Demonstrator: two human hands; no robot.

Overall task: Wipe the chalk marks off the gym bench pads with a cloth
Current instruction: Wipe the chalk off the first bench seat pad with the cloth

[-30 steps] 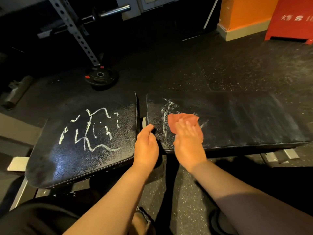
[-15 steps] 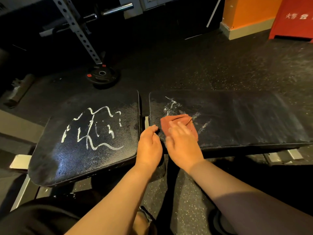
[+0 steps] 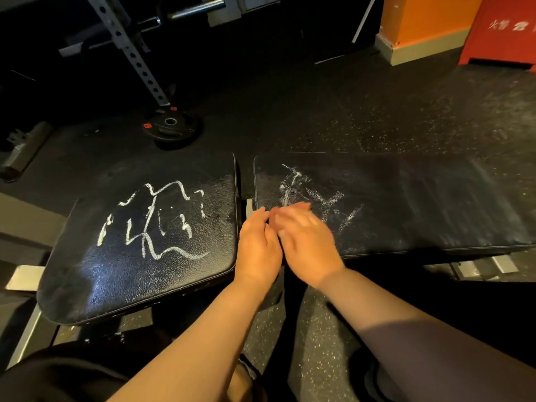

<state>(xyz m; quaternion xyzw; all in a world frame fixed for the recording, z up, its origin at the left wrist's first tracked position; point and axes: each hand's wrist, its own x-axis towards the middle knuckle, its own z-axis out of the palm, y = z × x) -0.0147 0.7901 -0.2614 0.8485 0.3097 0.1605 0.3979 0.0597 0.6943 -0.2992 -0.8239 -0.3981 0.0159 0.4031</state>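
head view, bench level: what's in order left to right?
seat pad with bold chalk scribble → left hand at the gap between the pads → right hand → smeared chalk marks → long back pad

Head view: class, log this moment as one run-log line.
right hand: wiping long pad | left hand: bracing pad edge | short pad: chalk untouched

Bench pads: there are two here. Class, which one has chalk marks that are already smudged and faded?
The long pad on the right, under the right hand. Its marks are smeared; the shorter left pad shows crisp white lines.
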